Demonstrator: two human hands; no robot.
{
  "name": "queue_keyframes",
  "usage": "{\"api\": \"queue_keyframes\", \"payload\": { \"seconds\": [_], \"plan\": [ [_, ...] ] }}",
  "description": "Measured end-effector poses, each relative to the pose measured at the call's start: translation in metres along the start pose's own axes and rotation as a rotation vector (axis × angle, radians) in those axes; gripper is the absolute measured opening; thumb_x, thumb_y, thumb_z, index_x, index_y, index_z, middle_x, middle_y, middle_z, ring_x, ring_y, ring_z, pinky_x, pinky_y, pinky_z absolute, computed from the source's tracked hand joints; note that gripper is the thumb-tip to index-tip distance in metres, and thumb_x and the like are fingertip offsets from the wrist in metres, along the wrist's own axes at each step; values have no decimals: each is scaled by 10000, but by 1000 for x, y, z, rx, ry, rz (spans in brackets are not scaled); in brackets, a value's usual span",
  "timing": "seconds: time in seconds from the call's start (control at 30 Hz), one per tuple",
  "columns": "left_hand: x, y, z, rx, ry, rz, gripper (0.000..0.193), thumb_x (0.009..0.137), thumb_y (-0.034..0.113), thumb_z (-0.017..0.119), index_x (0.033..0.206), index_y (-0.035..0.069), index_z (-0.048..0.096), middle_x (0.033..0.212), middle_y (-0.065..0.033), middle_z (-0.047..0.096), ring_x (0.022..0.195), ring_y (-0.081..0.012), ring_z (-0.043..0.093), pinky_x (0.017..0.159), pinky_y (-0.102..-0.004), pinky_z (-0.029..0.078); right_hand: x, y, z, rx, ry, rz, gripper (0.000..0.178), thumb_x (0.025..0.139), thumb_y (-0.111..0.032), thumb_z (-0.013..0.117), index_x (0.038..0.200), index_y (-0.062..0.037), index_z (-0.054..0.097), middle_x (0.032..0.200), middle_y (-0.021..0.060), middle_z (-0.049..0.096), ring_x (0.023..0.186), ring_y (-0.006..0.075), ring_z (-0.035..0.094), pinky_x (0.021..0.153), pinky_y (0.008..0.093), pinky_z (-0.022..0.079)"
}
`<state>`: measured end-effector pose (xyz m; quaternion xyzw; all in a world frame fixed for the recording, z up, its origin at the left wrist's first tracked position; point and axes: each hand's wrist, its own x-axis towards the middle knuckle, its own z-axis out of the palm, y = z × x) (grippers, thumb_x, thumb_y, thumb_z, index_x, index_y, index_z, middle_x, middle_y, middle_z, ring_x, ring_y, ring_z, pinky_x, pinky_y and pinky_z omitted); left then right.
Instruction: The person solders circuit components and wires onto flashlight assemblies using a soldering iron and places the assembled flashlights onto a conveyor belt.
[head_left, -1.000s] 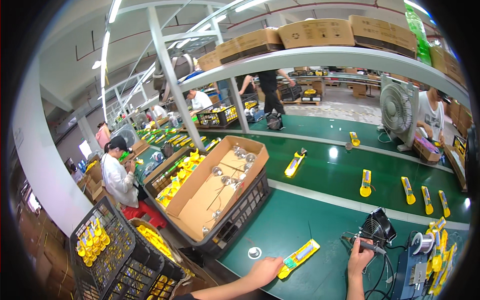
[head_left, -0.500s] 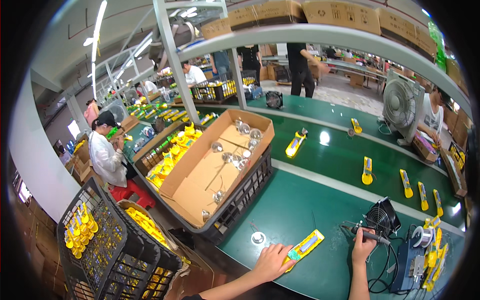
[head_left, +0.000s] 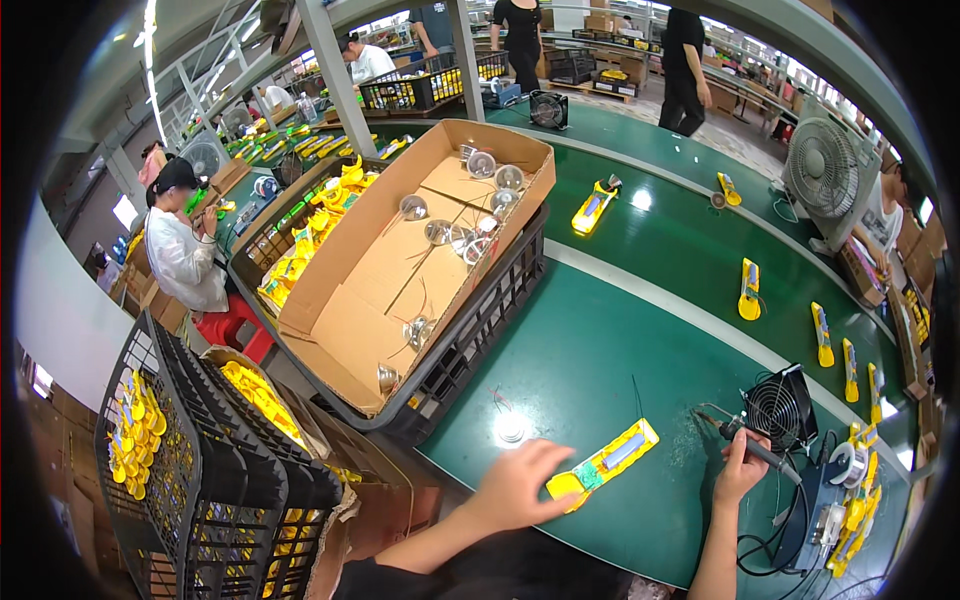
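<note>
A yellow flashlight housing (head_left: 634, 447) lies aslant on the green bench, a blue-grey battery cell and a small green circuit board set in it, and a thin dark wire rising from its far end. My left hand (head_left: 520, 487) is at the near end, fingers apart; whether the thumb touches the housing I cannot tell. Just beyond that hand, a round white lamp part (head_left: 511, 428) with thin wires rests on the bench. My right hand (head_left: 738, 470) grips a soldering iron (head_left: 765, 455), its tip pointing left, apart from the housing.
A small black fan (head_left: 778, 408), a solder spool (head_left: 849, 465) and a blue soldering station (head_left: 812, 510) stand at right. To the left, a cardboard tray (head_left: 345, 320) of lamp reflectors sits on a black crate. Yellow housings lie on the green conveyor (head_left: 670, 255) beyond.
My left hand has lifted off the yellow housing and moved left, its fingers spreading. The soldering iron stays in my right hand, near the fan. The view has shifted.
</note>
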<state>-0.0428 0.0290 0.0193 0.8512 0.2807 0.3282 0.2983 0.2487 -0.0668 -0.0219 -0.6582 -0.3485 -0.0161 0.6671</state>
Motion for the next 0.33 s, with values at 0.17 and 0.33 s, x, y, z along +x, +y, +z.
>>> {"api": "queue_keyframes", "payload": {
  "seconds": [0.17,0.33],
  "plan": [
    [1,-51,-26,73,403,-413,114,746,96,578,775,-10,547,669,-123,542,611,-250,542,574,-332,433,0,-8,-2,8,22,-4,128,836,-140,533,816,-22,489,592,-1,460,465,39,421,419,162,297],
    [23,-76,-14,351,241,-501,141,769,136,592,832,17,549,726,-111,565,666,-205,562,609,-347,442,-2,0,-9,55,-39,17,119,816,-95,544,856,6,495,673,44,495,499,69,453,451,181,350]
  ]
}}
